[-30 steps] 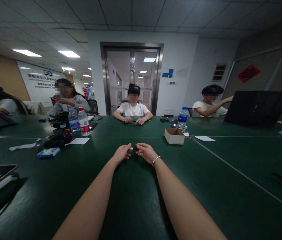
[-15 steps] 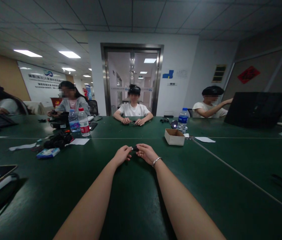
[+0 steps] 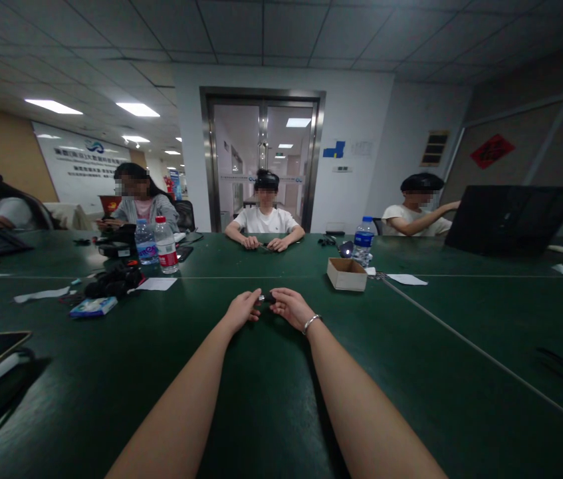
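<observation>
Both of my hands meet over the dark green table (image 3: pixel 261 399) at a small black object with a silvery end (image 3: pixel 267 299). My right hand (image 3: pixel 292 307), with a silver bangle at its wrist, pinches the black part. At the silvery end are the closed fingertips of my left hand (image 3: pixel 244 310). Fingers cover much of the object, and it is too small to tell its kind.
An open cardboard box (image 3: pixel 347 275) stands right of my hands, near a blue-capped water bottle (image 3: pixel 363 239). Two bottles (image 3: pixel 165 247), black cables (image 3: pixel 114 281) and a blue packet (image 3: pixel 93 307) are on the left. A person (image 3: pixel 266 219) sits opposite; a large black screen (image 3: pixel 510 219) stands right.
My fingertips are slightly farther apart, and more of the object's silvery end shows between them. The whole view has shifted a little.
</observation>
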`<action>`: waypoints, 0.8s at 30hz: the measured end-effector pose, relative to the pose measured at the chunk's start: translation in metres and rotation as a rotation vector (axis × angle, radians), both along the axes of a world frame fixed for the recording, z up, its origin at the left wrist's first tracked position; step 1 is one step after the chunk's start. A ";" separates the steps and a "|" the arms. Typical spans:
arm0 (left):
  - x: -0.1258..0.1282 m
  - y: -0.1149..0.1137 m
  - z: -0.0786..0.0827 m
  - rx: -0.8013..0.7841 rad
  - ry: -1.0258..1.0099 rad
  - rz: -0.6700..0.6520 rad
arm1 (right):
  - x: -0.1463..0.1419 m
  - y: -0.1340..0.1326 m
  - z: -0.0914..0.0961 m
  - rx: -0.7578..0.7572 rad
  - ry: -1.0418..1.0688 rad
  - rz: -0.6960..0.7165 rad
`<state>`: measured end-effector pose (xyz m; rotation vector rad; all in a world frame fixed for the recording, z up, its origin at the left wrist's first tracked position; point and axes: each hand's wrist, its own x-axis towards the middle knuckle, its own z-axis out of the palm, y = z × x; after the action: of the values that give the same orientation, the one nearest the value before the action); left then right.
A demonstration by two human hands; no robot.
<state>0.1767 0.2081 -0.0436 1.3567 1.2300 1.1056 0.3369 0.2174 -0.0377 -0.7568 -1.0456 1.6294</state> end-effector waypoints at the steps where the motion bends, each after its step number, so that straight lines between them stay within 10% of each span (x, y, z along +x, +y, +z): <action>1: 0.000 0.001 -0.001 -0.027 -0.001 0.004 | 0.000 0.000 0.000 -0.002 -0.002 0.001; 24: -0.003 -0.004 0.003 0.040 -0.057 -0.067 | 0.000 0.003 -0.003 0.012 0.003 0.011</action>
<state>0.1734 0.2037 -0.0406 1.3777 1.1187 1.1190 0.3369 0.2200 -0.0411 -0.7422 -1.0578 1.6317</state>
